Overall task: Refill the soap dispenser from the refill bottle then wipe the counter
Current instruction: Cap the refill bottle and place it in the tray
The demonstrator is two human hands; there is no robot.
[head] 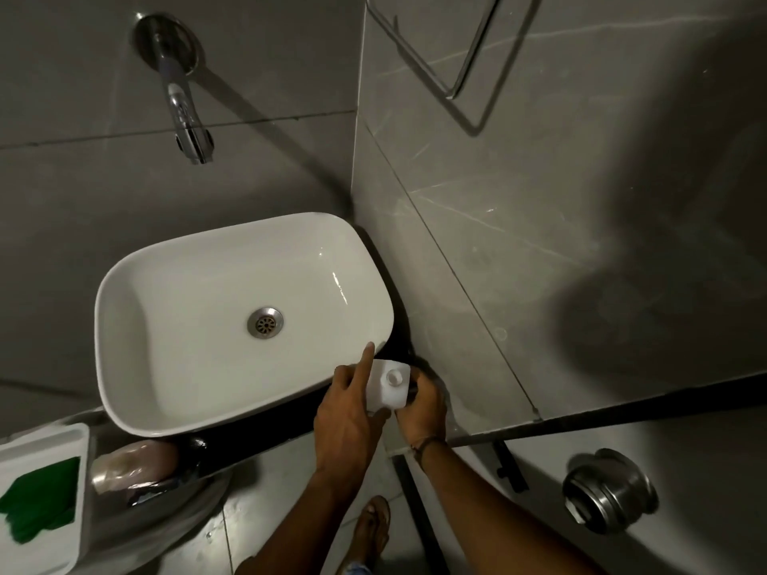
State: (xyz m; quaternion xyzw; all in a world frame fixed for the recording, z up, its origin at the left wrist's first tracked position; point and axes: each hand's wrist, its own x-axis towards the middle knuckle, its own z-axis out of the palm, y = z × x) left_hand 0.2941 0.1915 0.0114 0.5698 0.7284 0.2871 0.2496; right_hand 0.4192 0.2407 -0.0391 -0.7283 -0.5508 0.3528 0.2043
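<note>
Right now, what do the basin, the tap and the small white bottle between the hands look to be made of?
The basin looks like glazed white ceramic: smooth, glossy, with bright highlights on its inner wall. The tap looks like polished chromed metal, given its mirror reflections. The small white bottle, held by the left hand and right hand, looks like matte, slightly translucent plastic, though that is less certain.

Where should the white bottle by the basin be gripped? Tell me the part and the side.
Grip the white bottle around its flat-sided body below the open neck, from the right, as the right hand does. The basin crowds its left, where the left hand steadies it; the upright neck must stay clear, probably for pouring.
</note>
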